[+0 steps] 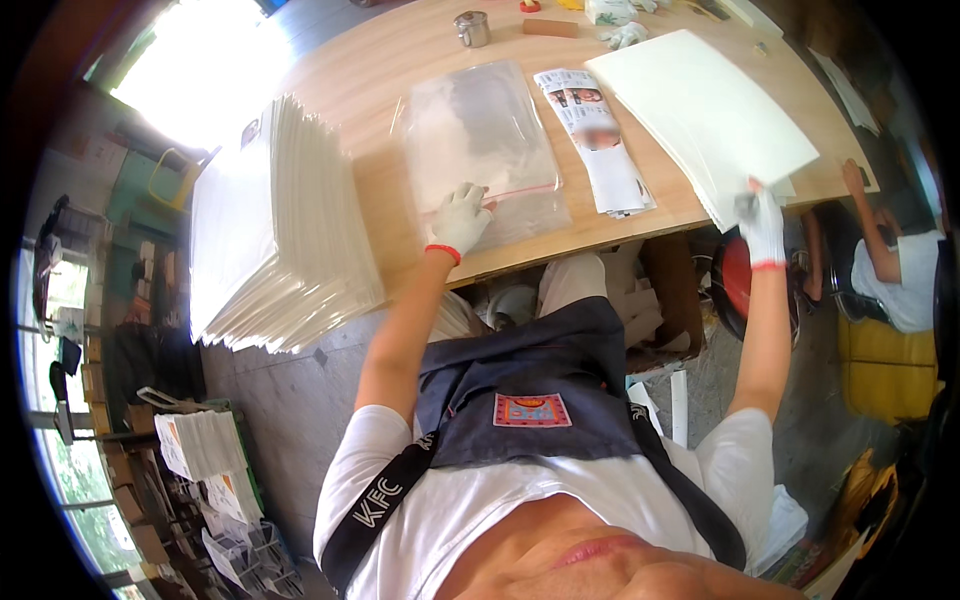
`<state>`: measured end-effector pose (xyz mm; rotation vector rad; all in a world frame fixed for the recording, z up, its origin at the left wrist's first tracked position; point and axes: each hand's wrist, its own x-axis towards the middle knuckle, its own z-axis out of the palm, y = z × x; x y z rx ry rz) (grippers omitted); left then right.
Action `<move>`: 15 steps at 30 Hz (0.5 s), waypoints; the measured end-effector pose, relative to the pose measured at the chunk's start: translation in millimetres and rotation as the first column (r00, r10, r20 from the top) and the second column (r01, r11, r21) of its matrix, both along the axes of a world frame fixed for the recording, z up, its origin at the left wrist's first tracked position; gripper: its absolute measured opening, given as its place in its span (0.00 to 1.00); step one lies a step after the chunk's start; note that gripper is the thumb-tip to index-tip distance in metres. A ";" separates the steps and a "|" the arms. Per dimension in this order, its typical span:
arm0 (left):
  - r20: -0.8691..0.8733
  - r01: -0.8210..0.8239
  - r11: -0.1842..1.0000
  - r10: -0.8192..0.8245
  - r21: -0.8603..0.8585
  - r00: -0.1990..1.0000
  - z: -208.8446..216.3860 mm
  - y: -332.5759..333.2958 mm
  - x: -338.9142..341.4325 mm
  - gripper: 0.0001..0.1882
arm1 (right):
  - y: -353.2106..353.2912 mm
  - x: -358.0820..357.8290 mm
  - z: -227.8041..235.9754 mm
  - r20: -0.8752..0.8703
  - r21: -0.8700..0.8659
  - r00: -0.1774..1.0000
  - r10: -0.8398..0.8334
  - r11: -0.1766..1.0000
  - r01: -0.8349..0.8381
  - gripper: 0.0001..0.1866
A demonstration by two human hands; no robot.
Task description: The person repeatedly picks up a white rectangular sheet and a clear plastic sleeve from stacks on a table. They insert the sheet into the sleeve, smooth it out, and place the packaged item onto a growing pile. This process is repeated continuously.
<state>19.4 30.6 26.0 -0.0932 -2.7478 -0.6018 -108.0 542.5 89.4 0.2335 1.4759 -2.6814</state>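
My left hand [462,219], in a white glove with a red cuff, lies with its fingers apart on the lower part of a stack of transparent plastic bags [485,125]. My right hand [762,222], gloved the same way, is closed at the near corner of a white sheet [715,105]. This sheet rests on a stack of similar sheets, and its far end points away to the left. Between the bags and the sheets sits a narrow pile of printed paper strips [605,165]. Part of the right thumb and fingers is blurred.
At the table's left edge rises a tall stack of plastic-wrapped white sheets [300,220]. Farther back on the table [380,75] are a metal cup [472,29], a brown block [550,28] and a white glove [625,36]. Another person [895,270] is at the right.
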 end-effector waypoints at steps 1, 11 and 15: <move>0.103 -0.025 0.992 0.039 -0.126 0.994 12.0 -1.5 7.7 0.18 | -5.5 28.3 3.2 0.007 -0.005 1.000 0.010 1.000 -0.010 0.11; 0.257 -0.085 0.979 0.131 -0.184 0.958 18.7 -39.0 21.4 0.11 | -83.5 197.6 7.6 0.216 -0.136 0.779 0.588 0.809 -0.572 0.28; 0.087 -0.107 0.993 0.111 -0.048 0.990 11.1 -43.7 38.1 0.12 | -89.5 216.2 -6.5 0.265 -0.194 0.815 0.516 0.856 -0.479 0.27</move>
